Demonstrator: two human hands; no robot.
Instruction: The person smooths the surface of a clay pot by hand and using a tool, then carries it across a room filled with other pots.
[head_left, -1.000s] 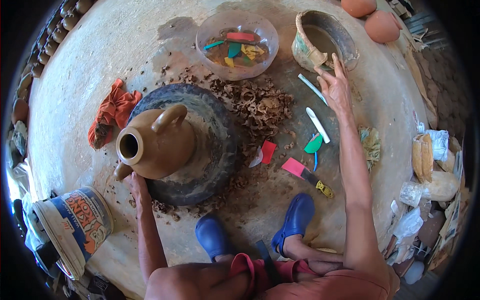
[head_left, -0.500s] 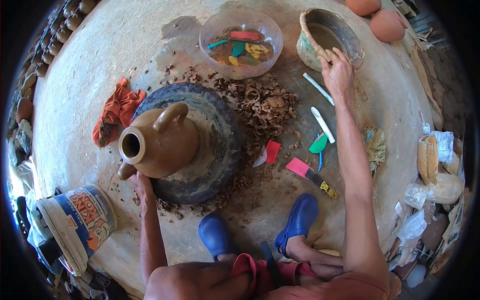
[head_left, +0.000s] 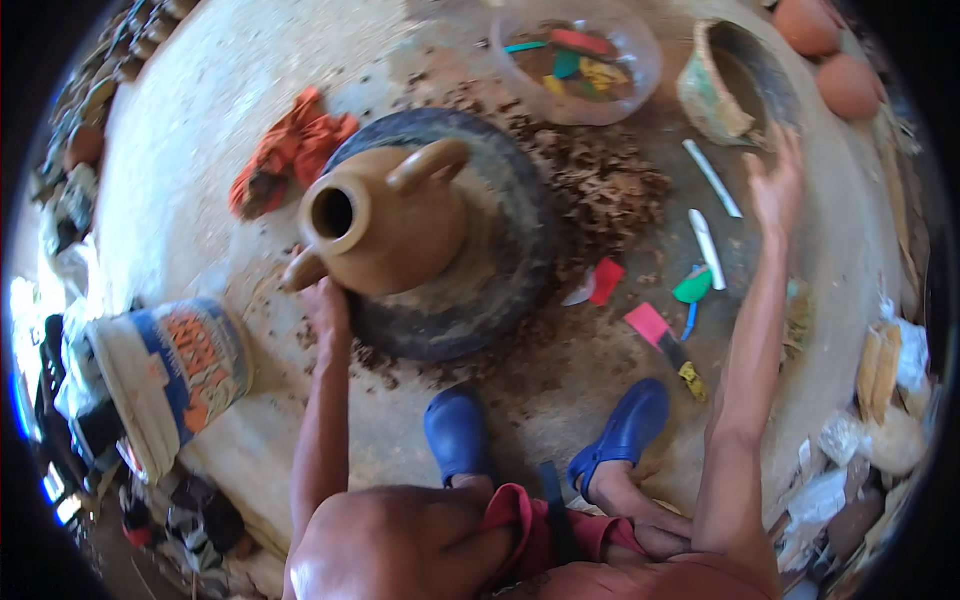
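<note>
A brown two-handled clay jug [head_left: 405, 240] stands on a dark round wheel [head_left: 500, 310]. My left hand [head_left: 325, 305] is at the wheel's left edge, just under the jug's lower handle; its fingertips are hidden. My right hand [head_left: 777, 180] reaches up with fingers apart, holding nothing, at the lower side of a weathered greenish pot [head_left: 705, 85]; I cannot tell if the fingertips touch it. Beside that hand lie two white tubes [head_left: 705, 245]. Lower down are a green scraper [head_left: 692, 288], a red square [head_left: 607, 280] and a pink-bladed tool [head_left: 650, 325].
A clear plastic bowl [head_left: 510, 75] holds coloured pieces. Clay shavings [head_left: 615, 195] pile beside the wheel. An orange cloth [head_left: 290, 150], a white-and-blue bucket [head_left: 150, 390], terracotta pots [head_left: 845, 90] and bagged items [head_left: 895, 360] surround the work area. My feet in blue clogs [head_left: 455, 430] are below.
The whole view has shifted, putting the wheel and bowls farther right and higher. My right hand's fingers, bent at the pot's rim half a second ago, are now straighter and spread.
</note>
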